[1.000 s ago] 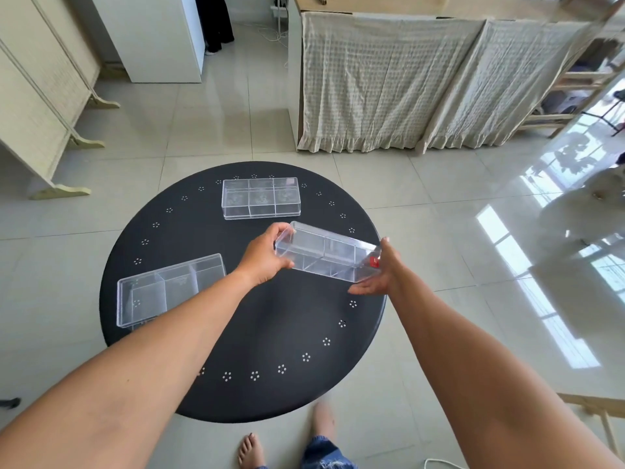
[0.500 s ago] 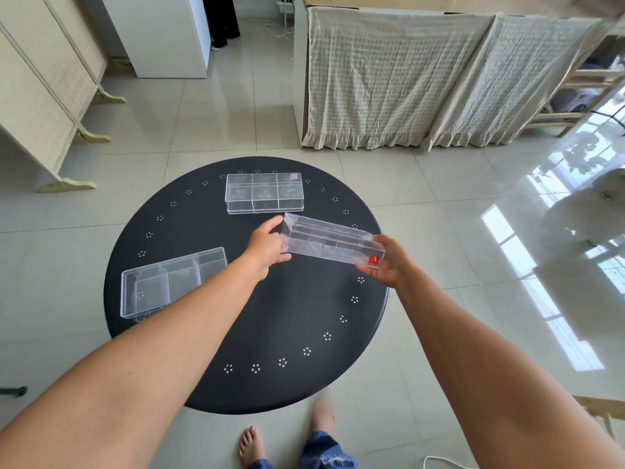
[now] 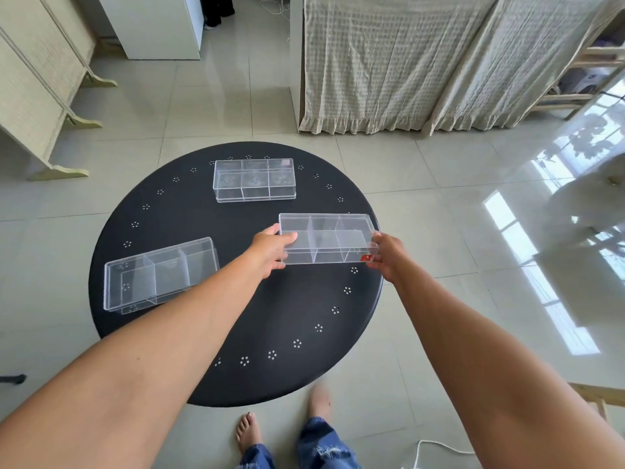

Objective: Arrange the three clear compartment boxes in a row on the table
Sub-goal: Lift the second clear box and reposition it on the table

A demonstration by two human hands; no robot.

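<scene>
Three clear compartment boxes are over a round black table (image 3: 189, 333). One clear box (image 3: 254, 180) lies at the far middle of the table. A second clear box (image 3: 159, 275) lies at the left, angled, partly behind my left forearm. The third clear box (image 3: 329, 239), with a small red sticker at its near right corner, is at the table's right side, level and open side up. My left hand (image 3: 270, 250) grips its left end and my right hand (image 3: 389, 253) grips its right end. Whether it touches the table I cannot tell.
The table edge lies just right of the held box, with tiled floor beyond. A curtained counter (image 3: 389, 62) stands behind the table, a folding screen (image 3: 37, 82) at the left, a white cabinet (image 3: 155, 25) at the back. My bare feet (image 3: 250, 431) are under the near edge.
The held box, tilted a second ago, has been levelled and shifted right and slightly away from me toward the table's right side. Both hands stayed on its ends. The other boxes did not move.
</scene>
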